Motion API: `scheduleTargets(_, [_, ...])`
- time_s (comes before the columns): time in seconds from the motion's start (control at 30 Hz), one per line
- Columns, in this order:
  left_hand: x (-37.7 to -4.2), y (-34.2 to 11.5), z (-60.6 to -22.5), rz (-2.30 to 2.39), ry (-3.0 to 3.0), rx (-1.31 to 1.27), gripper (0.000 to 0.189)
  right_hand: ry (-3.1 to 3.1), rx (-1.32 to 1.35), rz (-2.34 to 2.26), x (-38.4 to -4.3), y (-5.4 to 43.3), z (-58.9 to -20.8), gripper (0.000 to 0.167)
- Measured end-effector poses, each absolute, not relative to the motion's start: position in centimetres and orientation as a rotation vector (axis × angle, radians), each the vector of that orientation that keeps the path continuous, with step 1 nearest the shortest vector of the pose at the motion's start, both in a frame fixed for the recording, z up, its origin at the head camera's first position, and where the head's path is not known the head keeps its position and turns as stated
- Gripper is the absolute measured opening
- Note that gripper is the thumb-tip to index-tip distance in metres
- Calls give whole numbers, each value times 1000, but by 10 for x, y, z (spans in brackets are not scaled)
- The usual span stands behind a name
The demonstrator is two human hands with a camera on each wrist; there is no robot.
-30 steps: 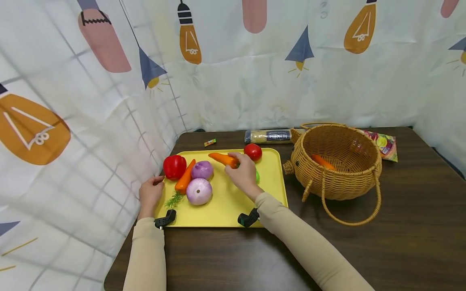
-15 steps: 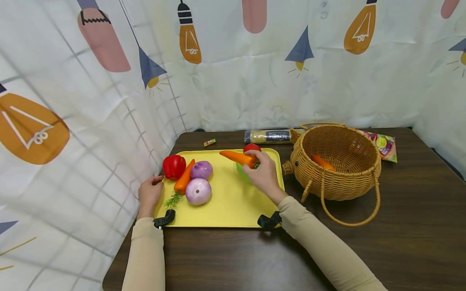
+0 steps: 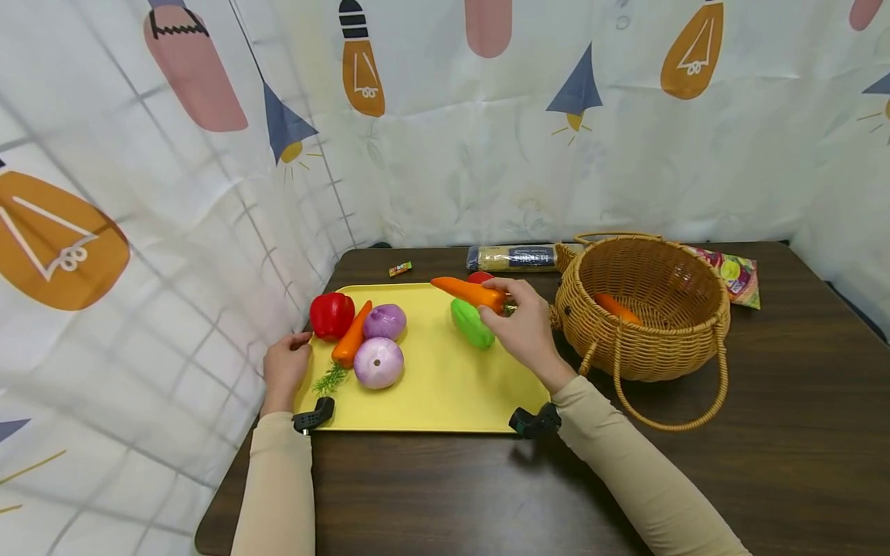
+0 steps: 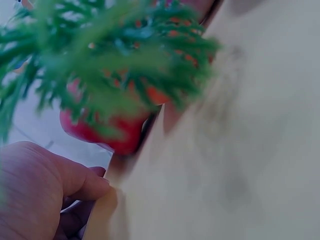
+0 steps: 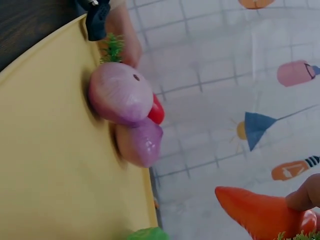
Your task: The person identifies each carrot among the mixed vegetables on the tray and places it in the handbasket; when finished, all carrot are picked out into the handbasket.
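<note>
One right hand [image 3: 526, 330] pinches a tapered orange carrot [image 3: 467, 291] above a rectangular yellow tray [image 3: 438, 394], whose left rim the left hand [image 3: 283, 371] grips.

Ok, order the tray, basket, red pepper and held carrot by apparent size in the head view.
1. Tray
2. Basket
3. Red pepper and held carrot: too alike to rank; the right hand partly hides the carrot
</note>
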State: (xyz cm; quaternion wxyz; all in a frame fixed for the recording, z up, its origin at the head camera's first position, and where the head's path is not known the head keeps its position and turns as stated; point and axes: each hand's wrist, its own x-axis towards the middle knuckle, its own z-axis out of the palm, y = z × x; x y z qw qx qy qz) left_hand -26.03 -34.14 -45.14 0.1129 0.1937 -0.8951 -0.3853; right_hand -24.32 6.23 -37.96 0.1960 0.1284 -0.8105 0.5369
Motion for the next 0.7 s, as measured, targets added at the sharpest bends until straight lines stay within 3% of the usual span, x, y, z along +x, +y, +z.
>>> scheduleTargets(0.33, [-259, -339, -448, -1144, -2628, 579, 38, -2185, 376, 1574, -241, 94, -352, 33])
scheduleTargets(0.7, [-260, -339, -449, -1130, -2622, 567, 38, -2134, 220, 1560, -242, 133, -331, 33])
